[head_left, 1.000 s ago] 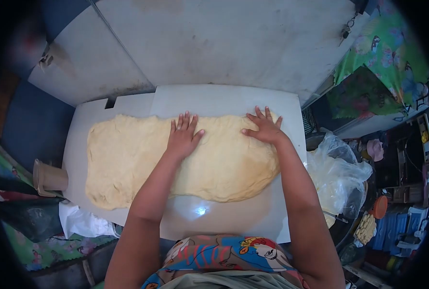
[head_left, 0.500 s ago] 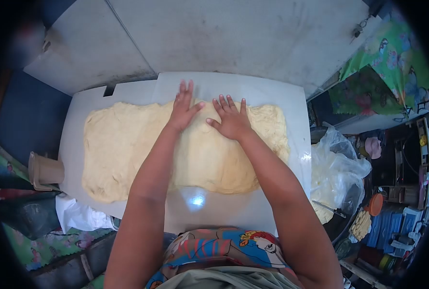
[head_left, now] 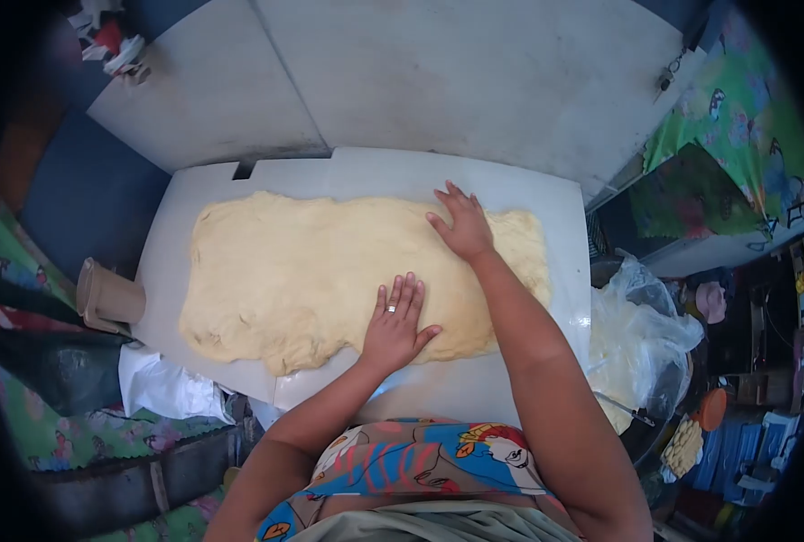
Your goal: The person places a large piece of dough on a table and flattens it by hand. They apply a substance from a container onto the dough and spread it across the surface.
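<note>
A wide, flattened slab of pale yellow dough (head_left: 284,271) lies across the white tabletop (head_left: 171,226). My left hand (head_left: 397,327) rests on the dough near its front edge, palm down with the fingers stretched out; a ring shows on one finger. Toward the back right of the slab, my right hand (head_left: 463,226) touches the dough's far part with its fingers spread. Neither hand grips anything. The dough's outline is uneven, with a lumpy bulge at the front edge left of my left hand.
At the table's left edge stands a beige pitcher (head_left: 111,296). A white bag (head_left: 167,387) is below it. On the right, a clear plastic bag (head_left: 641,321) covers something pale, beside an orange lid (head_left: 712,409). A grey-white wall panel (head_left: 447,81) rises behind the table.
My left hand has come from the dough's back edge to its front edge. My right hand has shifted slightly right. The view has shifted, and the dough's front edge now bulges left of centre.
</note>
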Demonstrator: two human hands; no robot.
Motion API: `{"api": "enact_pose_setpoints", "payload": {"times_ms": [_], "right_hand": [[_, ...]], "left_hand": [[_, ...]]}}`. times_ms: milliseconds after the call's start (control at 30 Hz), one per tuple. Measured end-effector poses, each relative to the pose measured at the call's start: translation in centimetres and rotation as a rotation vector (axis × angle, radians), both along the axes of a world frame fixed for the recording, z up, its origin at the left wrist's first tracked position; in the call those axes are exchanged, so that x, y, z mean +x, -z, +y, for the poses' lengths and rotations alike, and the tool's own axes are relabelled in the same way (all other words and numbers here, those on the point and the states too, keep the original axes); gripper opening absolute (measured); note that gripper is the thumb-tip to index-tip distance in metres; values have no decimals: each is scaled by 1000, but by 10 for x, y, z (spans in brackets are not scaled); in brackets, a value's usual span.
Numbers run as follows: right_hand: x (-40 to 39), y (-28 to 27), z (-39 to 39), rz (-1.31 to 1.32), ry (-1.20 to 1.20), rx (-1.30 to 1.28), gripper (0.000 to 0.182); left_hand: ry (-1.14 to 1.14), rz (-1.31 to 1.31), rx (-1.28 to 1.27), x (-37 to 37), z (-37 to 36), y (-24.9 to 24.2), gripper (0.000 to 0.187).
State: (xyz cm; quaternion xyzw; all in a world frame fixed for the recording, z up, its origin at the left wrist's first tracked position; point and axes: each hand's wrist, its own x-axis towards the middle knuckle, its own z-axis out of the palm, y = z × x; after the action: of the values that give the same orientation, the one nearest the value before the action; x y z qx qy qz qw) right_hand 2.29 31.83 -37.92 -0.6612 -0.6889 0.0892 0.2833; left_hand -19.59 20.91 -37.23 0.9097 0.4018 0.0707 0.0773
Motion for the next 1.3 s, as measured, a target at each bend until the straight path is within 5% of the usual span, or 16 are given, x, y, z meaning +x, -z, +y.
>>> {"api": "enact_pose_setpoints", "payload": {"times_ms": [67, 200, 300, 433, 467, 533, 600, 800, 933, 967, 1033, 1167, 1200, 1267, 1300], "right_hand": [[6, 2, 0, 238, -48, 78, 56], [7, -7, -12, 724, -37, -59, 49], [-40, -55, -42, 413, -62, -242, 44], [-136, -45, -79, 396, -466, 6, 48], [-155, -49, -90, 371, -595, -28, 57], [-173, -25, -107, 320, -791, 78, 81], [-169, -14, -117, 283, -863, 14, 92], [-178, -7, -112, -173, -733, -20, 100], [-177, -15, -111, -118, -646, 2, 69], [-177, -15, -109, -122, -654, 11, 69], [-176, -11, -109, -187, -587, 109, 41], [-172, -18, -100, 80, -414, 60, 25], [-166, -27, -102, 77, -416, 75, 25], [-146, -41, -105, 770, -266, -300, 20], [-133, -41, -105, 859, -306, -234, 19]], "left_hand": [[17, -258, -275, -9, 7, -4, 73], [-132, -452, -154, -63, 27, -52, 71], [-489, -42, 197, -85, 36, -32, 66], [-426, 79, 97, -72, 5, -12, 67], [-442, 80, 104, -78, 0, -6, 67], [-253, -369, 43, -90, -13, 3, 65], [-296, -542, -86, -103, -38, -4, 67], [-491, -94, 35, -153, -66, -28, 90], [-378, -248, -135, -198, -48, -39, 96], [-396, -134, -35, -209, -46, -39, 91], [-392, -94, 156, -225, -41, -34, 70], [-359, -41, 167, -231, -30, -35, 54], [-497, -127, 19, -230, -29, -47, 47], [-626, -229, -105, -231, -29, -70, 40], [-597, -302, -2, -235, -40, -78, 37]]}}
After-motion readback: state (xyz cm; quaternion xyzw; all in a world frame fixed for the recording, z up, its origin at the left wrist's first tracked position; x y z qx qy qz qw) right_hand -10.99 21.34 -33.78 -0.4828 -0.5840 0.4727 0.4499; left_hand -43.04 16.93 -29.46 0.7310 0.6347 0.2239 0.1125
